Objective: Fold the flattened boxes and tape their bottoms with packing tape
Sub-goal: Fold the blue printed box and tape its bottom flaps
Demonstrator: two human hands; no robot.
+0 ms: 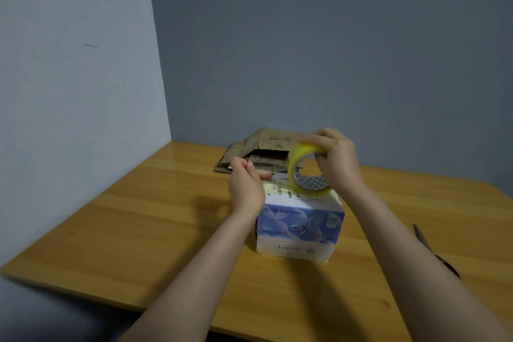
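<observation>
A folded white and blue printed box (299, 228) stands on the wooden table (138, 225) in the middle of the view. Just above its top, my right hand (337, 158) grips a roll of yellowish clear packing tape (305, 172), fingers hooked through the core. My left hand (245, 183) is to the left of the roll, over the box's top left edge, with fingers pinched together, apparently on the pulled-out end of the tape. The clear strip itself is hard to make out.
A pile of flattened brown cardboard boxes (258, 153) lies behind the box, near the wall corner. Scissors (433, 250) lie on the table at the right, partly hidden by my right forearm. Walls close off the left and back.
</observation>
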